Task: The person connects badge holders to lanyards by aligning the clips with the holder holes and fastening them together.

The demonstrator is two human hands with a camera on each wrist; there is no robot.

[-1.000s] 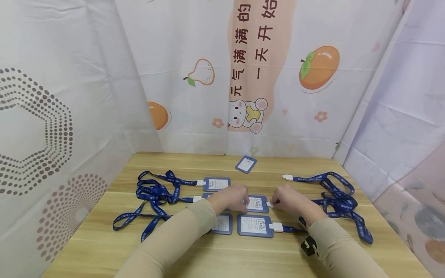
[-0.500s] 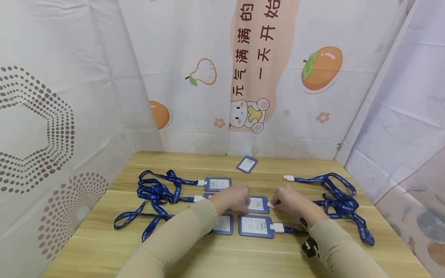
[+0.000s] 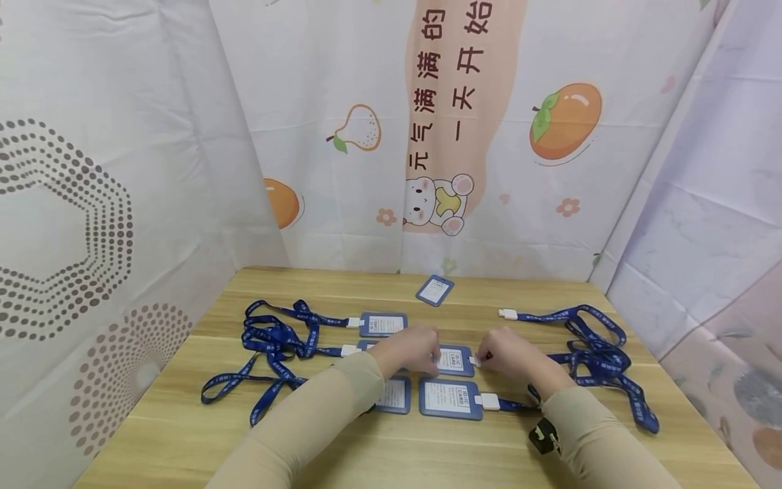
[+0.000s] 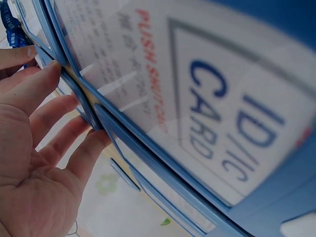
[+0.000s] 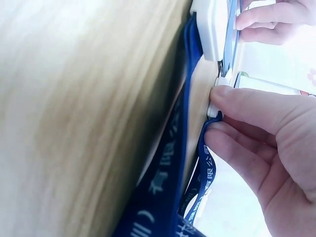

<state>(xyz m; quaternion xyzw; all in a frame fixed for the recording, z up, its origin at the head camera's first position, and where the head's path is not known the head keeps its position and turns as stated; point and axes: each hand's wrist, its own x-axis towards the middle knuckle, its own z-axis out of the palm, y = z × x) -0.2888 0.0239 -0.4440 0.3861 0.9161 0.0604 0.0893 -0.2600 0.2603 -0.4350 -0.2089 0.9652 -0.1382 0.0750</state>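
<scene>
In the head view my left hand [image 3: 406,350] holds the left part of a blue badge holder [image 3: 455,360] in the middle row, its fingertips at the edges. The left wrist view shows these fingers [image 4: 94,140] close among the holder rims; exactly which rims they touch is partly hidden. At the holder's right end, my right hand [image 3: 512,353] pinches the white clip [image 5: 214,102] of a blue lanyard [image 5: 208,165] between thumb and fingers. The clip sits at the holder's end; whether it is fastened is not visible. My left forearm covers part of the holder to the left.
A badge holder with its white clip [image 3: 490,401] lies in front, another [image 3: 383,324] behind left. A loose holder [image 3: 435,291] lies at the back. Blue lanyards [image 3: 275,339] bunch left and others [image 3: 601,356] right, one with a bare white clip [image 3: 508,314]. Curtains [image 3: 318,231] surround the table.
</scene>
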